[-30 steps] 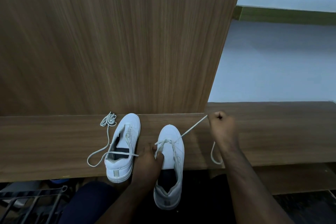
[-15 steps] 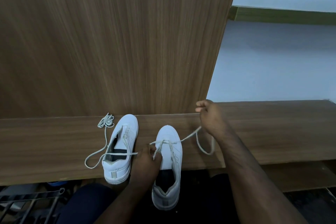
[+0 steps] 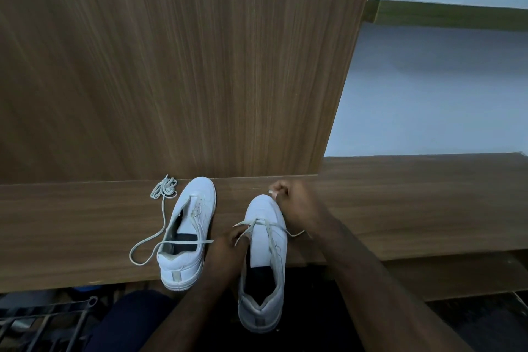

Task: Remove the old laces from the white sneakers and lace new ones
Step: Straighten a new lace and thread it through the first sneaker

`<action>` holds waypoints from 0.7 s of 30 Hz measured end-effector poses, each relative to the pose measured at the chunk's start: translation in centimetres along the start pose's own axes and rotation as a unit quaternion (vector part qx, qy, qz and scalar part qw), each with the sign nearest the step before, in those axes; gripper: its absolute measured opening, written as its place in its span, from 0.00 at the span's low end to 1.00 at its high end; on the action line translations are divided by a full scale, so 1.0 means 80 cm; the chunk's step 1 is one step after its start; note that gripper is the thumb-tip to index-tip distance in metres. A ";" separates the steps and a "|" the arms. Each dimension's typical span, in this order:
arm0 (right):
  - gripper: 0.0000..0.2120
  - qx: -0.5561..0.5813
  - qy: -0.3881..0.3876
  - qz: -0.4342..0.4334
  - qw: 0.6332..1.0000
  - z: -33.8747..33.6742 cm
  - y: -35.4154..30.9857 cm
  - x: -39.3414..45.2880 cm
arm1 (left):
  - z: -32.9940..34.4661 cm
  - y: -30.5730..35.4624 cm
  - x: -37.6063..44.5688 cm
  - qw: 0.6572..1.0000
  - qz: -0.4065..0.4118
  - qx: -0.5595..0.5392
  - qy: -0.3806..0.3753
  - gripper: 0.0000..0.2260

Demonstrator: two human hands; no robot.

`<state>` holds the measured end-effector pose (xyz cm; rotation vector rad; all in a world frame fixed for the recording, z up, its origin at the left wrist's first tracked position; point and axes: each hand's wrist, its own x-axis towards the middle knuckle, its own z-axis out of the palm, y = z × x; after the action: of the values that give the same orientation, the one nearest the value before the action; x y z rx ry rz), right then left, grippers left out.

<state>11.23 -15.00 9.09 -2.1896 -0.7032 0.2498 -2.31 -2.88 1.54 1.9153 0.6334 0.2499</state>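
Observation:
Two white sneakers stand on a wooden ledge (image 3: 400,208), toes away from me. The left sneaker (image 3: 190,226) has a loose lace (image 3: 148,240) trailing off to its left and across its opening. The right sneaker (image 3: 265,251) overhangs the ledge's front edge, with a lace (image 3: 271,223) crossed near its toe. My left hand (image 3: 225,248) grips this sneaker's left side and pinches the lace's left end. My right hand (image 3: 297,203) is beside the toe, its fingers pinching the lace's other end.
A bundled lace (image 3: 165,187) lies at the back of the ledge, left of the left sneaker. A tall wooden panel (image 3: 171,66) rises right behind the shoes. A metal rack (image 3: 43,320) sits low at the bottom left. My knee (image 3: 134,320) is below the ledge.
My right hand came in from the right toward the right sneaker's toe, and the lace that was stretched out to the right now lies slack and short. The left hand stayed put.

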 end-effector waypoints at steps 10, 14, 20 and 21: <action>0.06 -0.046 -0.015 -0.031 0.998 0.079 0.052 -0.018 | 0.000 -0.015 0.014 0.979 -0.111 -0.170 -0.016 0.13; 0.05 -0.096 -0.012 -0.060 0.994 0.090 0.060 -0.015 | 0.000 -0.018 0.018 0.972 -0.127 -0.198 -0.030 0.13; 0.04 -0.083 -0.022 -0.083 0.993 0.099 0.065 -0.010 | 0.002 -0.025 0.020 0.967 -0.130 -0.215 -0.028 0.12; 0.04 -0.079 -0.025 -0.087 0.993 0.098 0.066 -0.010 | 0.003 -0.026 0.020 0.967 -0.131 -0.217 -0.030 0.12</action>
<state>9.60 -13.10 -0.07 -2.2594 -0.9651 0.1628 -1.54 -1.59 -0.56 1.3989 0.7172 0.1468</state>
